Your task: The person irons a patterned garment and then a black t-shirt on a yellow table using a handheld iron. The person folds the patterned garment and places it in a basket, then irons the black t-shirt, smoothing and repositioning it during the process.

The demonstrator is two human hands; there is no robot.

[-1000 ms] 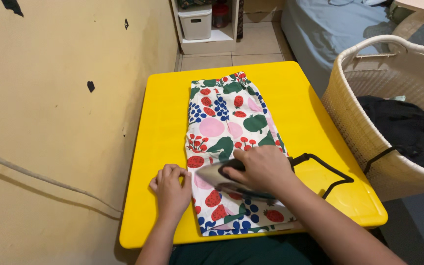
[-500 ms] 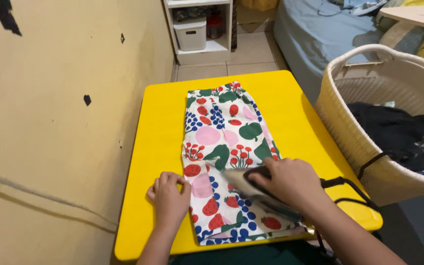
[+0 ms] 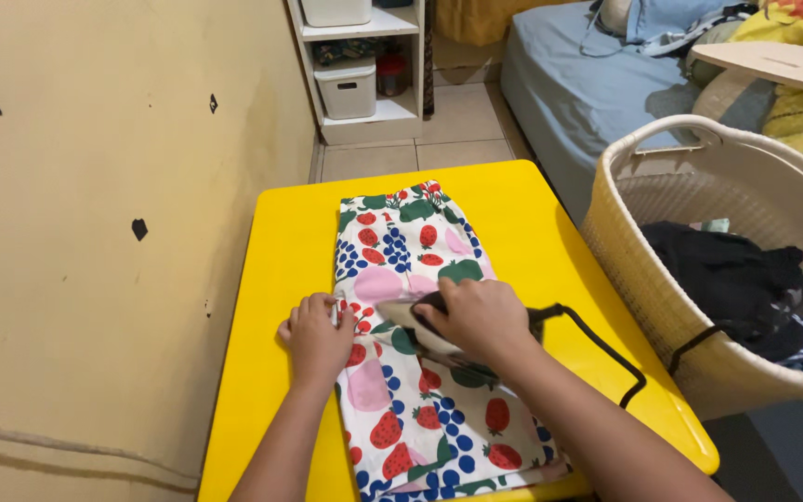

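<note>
Two hands are seen on a fruit-print cloth (image 3: 420, 372) laid lengthwise down a yellow table (image 3: 532, 232). An iron (image 3: 425, 336), tip pointing left, is gripped by the right hand (image 3: 476, 321). The cloth's left edge is pressed by the curled left hand (image 3: 318, 339). A basket (image 3: 699, 307) stands to the right, near a bed (image 3: 578, 84).

— What is that low table (image 3: 290, 232) made of?
— Yellow plastic by the look of it, smooth with a soft gloss. The fruit-print cloth (image 3: 401, 242) lying on it is a thin, matt woven fabric.
— And the iron (image 3: 425, 336) under the right hand (image 3: 476, 319)?
— A shiny metal soleplate, a dark plastic handle and a black cord (image 3: 606, 349) with a matt, rubbery look.
— At three o'clock?
— A cream laundry basket (image 3: 643, 270) in woven-pattern plastic, with dark soft cloth inside.
— At nine o'clock?
— A painted wall (image 3: 95, 232), matt and chipped.
</note>
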